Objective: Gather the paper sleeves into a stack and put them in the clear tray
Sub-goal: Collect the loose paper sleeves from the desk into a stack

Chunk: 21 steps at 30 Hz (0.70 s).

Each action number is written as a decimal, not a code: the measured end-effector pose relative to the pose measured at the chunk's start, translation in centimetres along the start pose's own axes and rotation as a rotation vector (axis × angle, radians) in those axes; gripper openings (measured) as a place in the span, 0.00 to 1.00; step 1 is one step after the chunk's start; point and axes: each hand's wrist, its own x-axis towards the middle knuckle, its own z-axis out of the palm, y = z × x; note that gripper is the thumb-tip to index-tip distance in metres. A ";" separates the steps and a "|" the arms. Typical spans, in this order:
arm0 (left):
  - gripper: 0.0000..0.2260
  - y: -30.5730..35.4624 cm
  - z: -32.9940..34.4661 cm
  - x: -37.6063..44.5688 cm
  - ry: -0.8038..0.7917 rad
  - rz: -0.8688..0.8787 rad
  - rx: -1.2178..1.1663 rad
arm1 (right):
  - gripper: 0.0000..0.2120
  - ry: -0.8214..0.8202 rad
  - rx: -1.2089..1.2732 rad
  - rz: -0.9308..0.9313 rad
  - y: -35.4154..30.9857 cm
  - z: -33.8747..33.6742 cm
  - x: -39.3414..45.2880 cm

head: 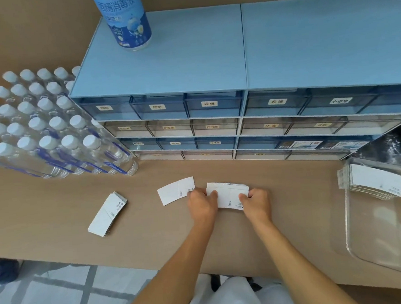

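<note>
Both hands, left (201, 203) and right (256, 202), clamp the ends of a sleeve stack (229, 194) lying lengthwise left-to-right, well left of the clear tray (364, 242).

My two bare arms, white clothing below

Both my forearms are uncovered from elbow to wrist: no sleeves, watch, bands or gloves on them. My left hand (201, 204) and right hand (256, 202) carry no rings that I can make out. At the bottom edge I see white fabric on my lap, lightly creased, with a dark gap between two folds.
</note>
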 end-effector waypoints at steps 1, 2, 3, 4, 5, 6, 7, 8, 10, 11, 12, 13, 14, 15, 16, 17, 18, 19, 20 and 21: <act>0.07 0.0 0.2 0.4 0.000 -0.007 0.025 | 0.17 0.008 -0.005 0.002 0.0 0.2 0.3; 0.09 -0.1 0.5 0.9 -0.003 -0.010 0.050 | 0.17 0.015 -0.010 0.006 -0.1 0.4 0.5; 0.10 0.0 0.6 1.1 -0.003 -0.006 0.069 | 0.18 0.030 -0.034 0.008 0.0 0.6 0.7; 0.11 0.1 0.7 1.3 -0.002 0.000 0.083 | 0.18 0.044 -0.047 0.019 -0.2 0.6 0.7; 0.12 0.4 0.6 1.3 -0.001 0.008 0.089 | 0.18 0.059 -0.063 0.016 -0.3 0.7 0.8; 0.12 0.6 0.5 1.3 0.000 0.015 0.095 | 0.17 0.068 -0.071 0.015 -0.4 0.7 0.7; 0.12 0.9 0.4 1.3 -0.003 0.020 0.100 | 0.17 0.076 -0.086 0.002 -0.5 0.6 0.7; 0.12 1.0 0.4 1.3 -0.007 0.024 0.103 | 0.17 0.077 -0.092 -0.001 -0.7 0.5 0.7; 0.11 0.9 0.4 1.7 -0.019 0.026 0.105 | 0.17 0.078 -0.106 -0.028 -0.6 0.5 0.7; 0.11 0.8 0.3 1.8 -0.023 0.028 0.108 | 0.17 0.083 -0.117 -0.044 -0.4 0.5 0.8; 0.11 0.8 0.3 1.9 -0.026 0.031 0.111 | 0.17 0.081 -0.113 -0.041 -0.4 0.5 0.8; 0.11 0.7 0.3 1.9 -0.030 0.032 0.109 | 0.16 0.079 -0.106 -0.038 -0.2 0.6 0.9; 0.11 0.5 0.2 2.0 -0.036 0.030 0.098 | 0.15 0.075 -0.092 -0.025 -0.2 0.7 0.9; 0.11 0.3 0.2 2.0 -0.040 0.031 0.079 | 0.13 0.069 -0.078 -0.016 0.0 0.8 1.0; 0.11 0.2 0.1 2.0 -0.044 0.030 0.059 | 0.09 0.062 -0.050 0.002 -0.2 0.8 0.9; 0.12 0.1 -0.1 2.0 -0.042 0.025 0.039 | 0.07 0.047 -0.018 0.014 -0.2 0.9 0.8; 0.13 -0.1 -0.3 2.1 -0.041 0.014 0.017 | 0.09 0.021 0.010 0.030 -0.4 0.9 0.6; 0.14 -0.3 -0.7 2.1 -0.038 -0.001 -0.005 | 0.10 -0.006 0.031 0.030 -0.4 1.2 0.4; 0.14 -0.6 -1.1 2.2 -0.033 -0.022 -0.025 | 0.11 -0.033 0.037 0.025 -0.7 1.4 0.2; 0.14 -0.9 -1.5 2.3 -0.027 -0.044 -0.039 | 0.10 -0.056 0.040 0.011 -0.9 1.7 0.1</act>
